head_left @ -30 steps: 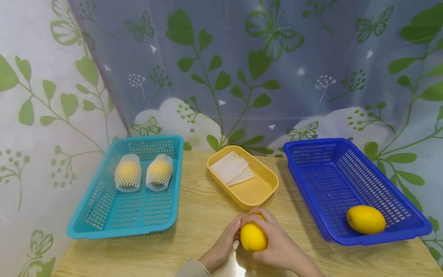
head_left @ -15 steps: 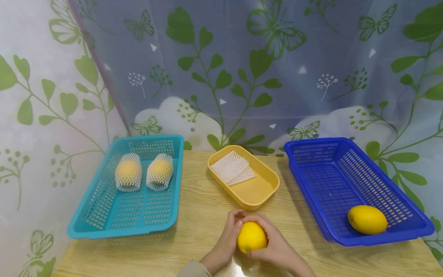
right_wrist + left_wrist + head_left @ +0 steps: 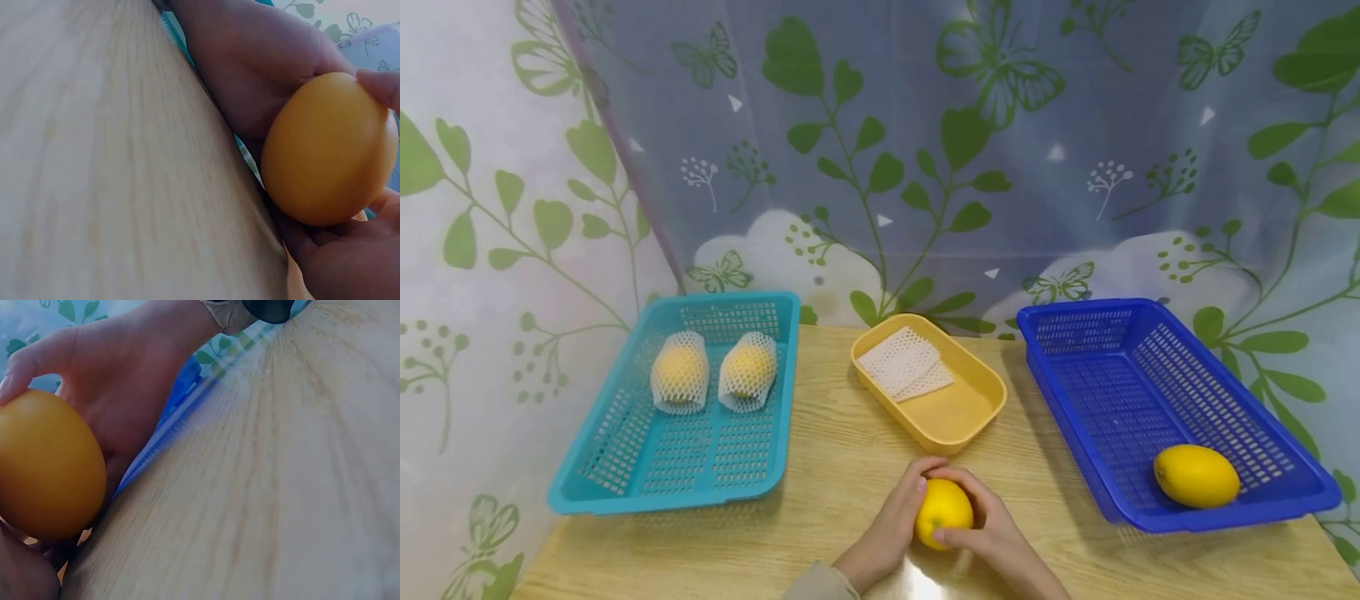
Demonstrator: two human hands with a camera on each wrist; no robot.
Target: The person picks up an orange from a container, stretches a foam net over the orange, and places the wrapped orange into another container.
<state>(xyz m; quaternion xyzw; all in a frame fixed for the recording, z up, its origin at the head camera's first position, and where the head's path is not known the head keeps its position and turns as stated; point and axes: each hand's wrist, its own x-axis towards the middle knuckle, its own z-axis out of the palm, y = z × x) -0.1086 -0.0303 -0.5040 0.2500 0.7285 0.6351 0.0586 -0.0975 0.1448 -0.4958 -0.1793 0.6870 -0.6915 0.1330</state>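
A yellow lemon [image 3: 946, 507] is cupped between both hands low in the middle of the head view, close over the table. My left hand [image 3: 883, 525] holds its left side, with the fingers reaching round the far side. From the right my right hand [image 3: 1003, 533] grips it, thumb across the near end. In the left wrist view the smooth lemon [image 3: 50, 465] fills the left edge, the right hand [image 3: 119, 387] behind it. The right wrist view has the lemon [image 3: 328, 150] between the two hands; the far fingers are partly hidden.
A teal basket [image 3: 673, 492] at left holds two lemons in white foam nets [image 3: 680, 375]. Beyond the hands, a yellow tray [image 3: 958, 421] contains flat white foam nets [image 3: 904, 364]. The blue basket [image 3: 1120, 392] at right holds one bare lemon [image 3: 1197, 477]. A patterned curtain [image 3: 880, 167] hangs behind.
Both hands have turned the lemon so that its end now points toward the camera. The right thumb has moved onto that end, and the hands have shifted slightly left. Baskets and tray stay put.
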